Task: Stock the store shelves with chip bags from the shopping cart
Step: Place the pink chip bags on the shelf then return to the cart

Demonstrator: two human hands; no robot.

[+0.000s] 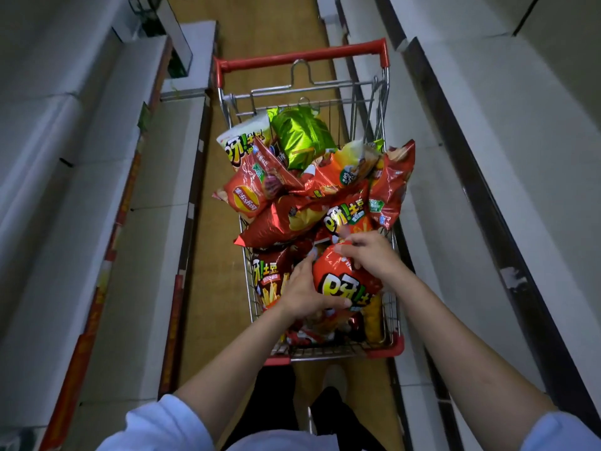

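A view from above, looking down a narrow store aisle with a tan floor. Long pale shelves run along both sides: the left shelving carries red and orange strips along its front edges, and the right shelving is plain grey-white with dark rails.

In the middle of the aisle stands a wire shopping cart with red corner trim and a red handle at its far end. The cart is heaped with chip bags, most of them red. At the far end a shiny green bag lies on top of the pile, beside a white bag with large lettering. A red bag with a round yellow logo hangs over the cart's left edge, and another red bag sticks out over the right edge.

Two bare forearms reach in from the bottom, coming out of light blue sleeves. Both hands hold one red chip bag with big yellow and white letters — it sits at the near end of the cart, above the other bags. The left hand cups the bag's left side, thumb curled along its lower edge. The right hand grips the bag's top, fingers curled over the crinkled end.

Below the cart, dark trousers and a shoe show on the floor.
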